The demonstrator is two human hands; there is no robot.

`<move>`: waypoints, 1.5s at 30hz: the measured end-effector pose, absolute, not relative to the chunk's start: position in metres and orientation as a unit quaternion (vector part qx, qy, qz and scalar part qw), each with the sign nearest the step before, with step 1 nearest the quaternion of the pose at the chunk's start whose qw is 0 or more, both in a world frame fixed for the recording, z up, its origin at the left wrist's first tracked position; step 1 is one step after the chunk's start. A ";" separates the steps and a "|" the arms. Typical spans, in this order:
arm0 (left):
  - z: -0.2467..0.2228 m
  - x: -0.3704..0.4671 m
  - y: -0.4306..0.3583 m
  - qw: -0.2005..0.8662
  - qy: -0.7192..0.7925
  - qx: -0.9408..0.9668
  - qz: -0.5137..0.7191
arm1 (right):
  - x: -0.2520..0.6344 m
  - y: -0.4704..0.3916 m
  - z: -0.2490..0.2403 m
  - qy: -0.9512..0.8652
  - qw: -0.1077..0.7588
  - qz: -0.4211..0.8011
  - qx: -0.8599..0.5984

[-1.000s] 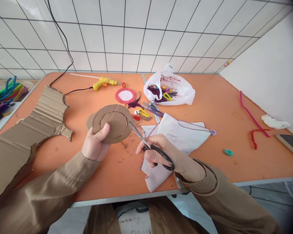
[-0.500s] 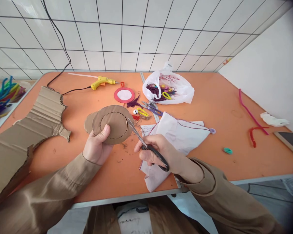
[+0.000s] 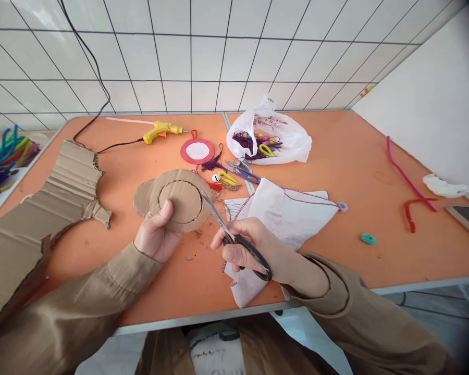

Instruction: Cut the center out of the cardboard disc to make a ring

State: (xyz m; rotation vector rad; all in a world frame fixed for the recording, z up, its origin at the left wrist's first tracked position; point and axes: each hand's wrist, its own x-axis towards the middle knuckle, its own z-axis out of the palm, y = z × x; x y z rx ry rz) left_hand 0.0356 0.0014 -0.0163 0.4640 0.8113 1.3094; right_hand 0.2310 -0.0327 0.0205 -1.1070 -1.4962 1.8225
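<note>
A round cardboard disc (image 3: pixel 185 205) with a dark circular line cut or marked inside its edge is gripped by my left hand (image 3: pixel 158 232), thumb on top. My right hand (image 3: pixel 244 242) is closed around the black handles of scissors (image 3: pixel 219 213), whose tips touch the disc's right part at the dark line. Another rounded cardboard piece (image 3: pixel 140 199) shows behind the disc on the left. White cloth (image 3: pixel 275 208) with purple stitching lies beneath and beyond my right hand.
Cut cardboard (image 3: pixel 19 234) covers the left side. Behind are a yellow glue gun (image 3: pixel 162 131), a red-rimmed disc (image 3: pixel 197 151), purple-handled scissors (image 3: pixel 246 173) and a white bag (image 3: pixel 293 140) of threads. Pipe cleaners (image 3: pixel 410 179) and a green clip (image 3: pixel 368 239) lie right.
The disc has tilted slightly to face the camera more, and the scissor tips have shifted a little left. The view has moved slightly.
</note>
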 end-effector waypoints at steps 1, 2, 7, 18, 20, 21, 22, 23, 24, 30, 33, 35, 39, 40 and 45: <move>-0.016 0.036 0.001 0.687 0.362 0.217 0.592 | 0.230 -0.033 0.021 -0.554 0.259 0.671 -0.419; -0.015 0.037 0.000 0.680 0.360 0.229 0.596 | 0.230 -0.033 0.021 -0.557 0.253 0.665 -0.428; -0.013 0.039 -0.008 0.651 0.353 0.289 0.606 | 0.229 -0.033 0.019 -0.602 0.251 0.586 -0.481; -0.012 0.037 -0.008 0.650 0.369 0.264 0.609 | 0.228 -0.031 0.015 -0.655 0.259 0.507 -0.497; -0.012 0.037 -0.009 0.646 0.371 0.265 0.612 | 0.228 -0.030 0.015 -0.650 0.252 0.517 -0.496; -0.012 0.037 -0.009 0.644 0.373 0.267 0.612 | 0.228 -0.030 0.015 -0.648 0.250 0.521 -0.496; -0.011 0.038 -0.010 0.642 0.376 0.269 0.612 | 0.229 -0.030 0.015 -0.647 0.249 0.523 -0.495; -0.011 0.038 -0.010 0.641 0.379 0.269 0.611 | 0.229 -0.030 0.015 -0.648 0.250 0.521 -0.496; -0.011 0.038 -0.011 0.640 0.383 0.268 0.609 | 0.230 -0.030 0.016 -0.650 0.250 0.517 -0.497; -0.009 0.041 -0.010 0.627 0.381 0.270 0.624 | 0.231 -0.030 0.016 -0.652 0.256 0.511 -0.498; -0.007 0.038 -0.006 0.603 0.375 0.268 0.651 | 0.231 -0.030 0.016 -0.648 0.242 0.537 -0.483; -0.005 0.034 -0.003 0.600 0.375 0.255 0.659 | 0.233 -0.030 0.016 -0.653 0.232 0.552 -0.464; 0.000 0.029 0.001 0.618 0.382 0.215 0.653 | 0.239 -0.030 0.015 -0.681 0.245 0.560 -0.404; 0.001 0.029 0.001 0.625 0.382 0.209 0.648 | 0.241 -0.030 0.014 -0.684 0.253 0.565 -0.386; 0.003 0.031 0.000 0.649 0.386 0.212 0.620 | 0.243 -0.027 0.011 -0.660 0.268 0.618 -0.333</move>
